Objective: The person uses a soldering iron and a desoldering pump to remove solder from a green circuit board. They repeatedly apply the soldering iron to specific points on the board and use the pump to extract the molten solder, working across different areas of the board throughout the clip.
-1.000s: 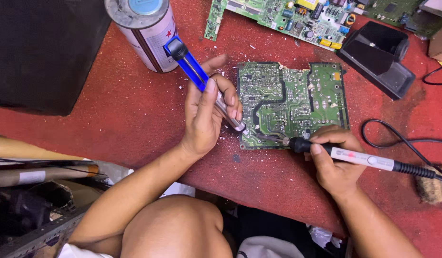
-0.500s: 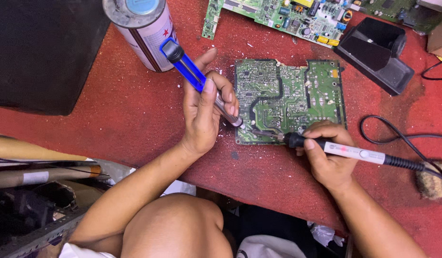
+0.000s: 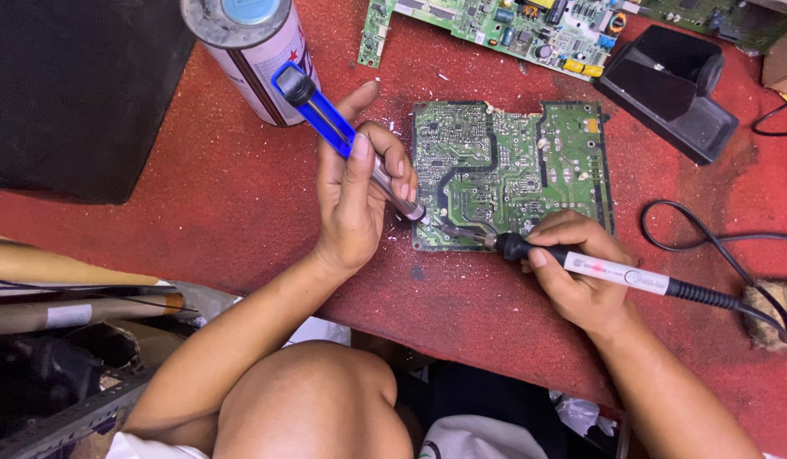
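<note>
Head view, looking straight down onto a red counter [image 3: 198, 221]. A green circuit board [image 3: 512, 174] lies flat, solder side up, near the middle of the counter, its long axis running left to right. The left hand [image 3: 359, 200] is closed around a blue-handled desoldering pump [image 3: 342, 136]; the pump slants from upper left to lower right, its blue plunger end near a spray can [image 3: 249, 51] and its metal tip touching the board's lower left edge. The right hand [image 3: 580, 272] is clamped, pen-style, on a white soldering iron [image 3: 614, 274]; the iron lies nearly level, its dark tip pointing left onto the board's bottom edge, just beside the pump tip, and its black cord [image 3: 708, 246] trails right in a loop. The two tips meet close together at one spot; whether they touch each other is too small to tell. To work this joint well, it seems best to keep the iron tip steady on the solder until it flows, hold the pump nozzle right beside it, and rest both wrists on the counter so the board does not slide. A second green circuit board [image 3: 495, 25] lies at the top edge, and a black stand [image 3: 665, 89] sits to the upper right, apart from the work. A bare knee [image 3: 317, 399] shows below.
</note>
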